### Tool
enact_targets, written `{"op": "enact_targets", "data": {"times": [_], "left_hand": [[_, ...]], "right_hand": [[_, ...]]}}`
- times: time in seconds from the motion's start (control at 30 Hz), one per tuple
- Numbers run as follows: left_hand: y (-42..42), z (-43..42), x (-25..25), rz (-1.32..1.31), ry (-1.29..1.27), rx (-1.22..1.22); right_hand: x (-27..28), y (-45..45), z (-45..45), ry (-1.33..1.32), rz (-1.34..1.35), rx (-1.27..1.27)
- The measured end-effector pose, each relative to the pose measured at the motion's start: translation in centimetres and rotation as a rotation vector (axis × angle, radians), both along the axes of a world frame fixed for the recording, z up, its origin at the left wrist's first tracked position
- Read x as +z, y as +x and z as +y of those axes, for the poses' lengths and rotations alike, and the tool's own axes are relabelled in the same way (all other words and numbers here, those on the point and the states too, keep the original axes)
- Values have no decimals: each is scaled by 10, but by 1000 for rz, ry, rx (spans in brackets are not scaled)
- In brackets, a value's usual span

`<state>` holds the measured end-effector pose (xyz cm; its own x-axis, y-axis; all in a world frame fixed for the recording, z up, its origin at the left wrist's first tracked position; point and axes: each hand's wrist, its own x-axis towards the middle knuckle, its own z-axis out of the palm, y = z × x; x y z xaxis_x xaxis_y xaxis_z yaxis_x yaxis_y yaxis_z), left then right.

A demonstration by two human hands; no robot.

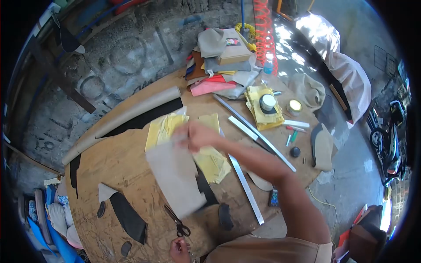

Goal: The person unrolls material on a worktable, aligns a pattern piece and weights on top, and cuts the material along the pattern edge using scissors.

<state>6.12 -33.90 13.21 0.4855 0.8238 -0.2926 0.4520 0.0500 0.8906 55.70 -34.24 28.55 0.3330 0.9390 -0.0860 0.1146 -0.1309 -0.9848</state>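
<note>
Right arm (267,168) outstretched, right hand (193,136) holding far end of grey sheet (175,179).

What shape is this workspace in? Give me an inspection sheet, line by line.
Surface: brown worktable, scuffed and marked.
Job's things: light grey sheet in the right hand; scissors beside the left hand.
Clutter: yellow sheets, metal strips, fabric pile.
Hands: right blurred, gripping the sheet; left loosely curled.
Cables: coiled red hose; thin yellow cord on the floor.
Surroundings: stained wall, motorcycle at right.
</note>
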Motion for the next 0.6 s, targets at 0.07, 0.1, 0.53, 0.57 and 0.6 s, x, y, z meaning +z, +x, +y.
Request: {"op": "enact_targets", "data": {"times": [0.07, 0.1, 0.53, 0.57, 0.6], "left_hand": [[17, -1, 9, 67, 42, -18], [30, -6, 30, 119, 97, -49], [75, 23, 14, 23, 19, 53], [70, 21, 14, 11, 7, 55], [73, 22, 22, -5, -2, 54]], "right_hand": [[27, 96, 26, 158, -328, -292], [39, 156, 41, 238, -291, -462], [-112, 216, 8, 473, 91, -864], [-128, 166, -16, 353, 57, -867], [-160, 128, -37, 330, 118, -860]]}}
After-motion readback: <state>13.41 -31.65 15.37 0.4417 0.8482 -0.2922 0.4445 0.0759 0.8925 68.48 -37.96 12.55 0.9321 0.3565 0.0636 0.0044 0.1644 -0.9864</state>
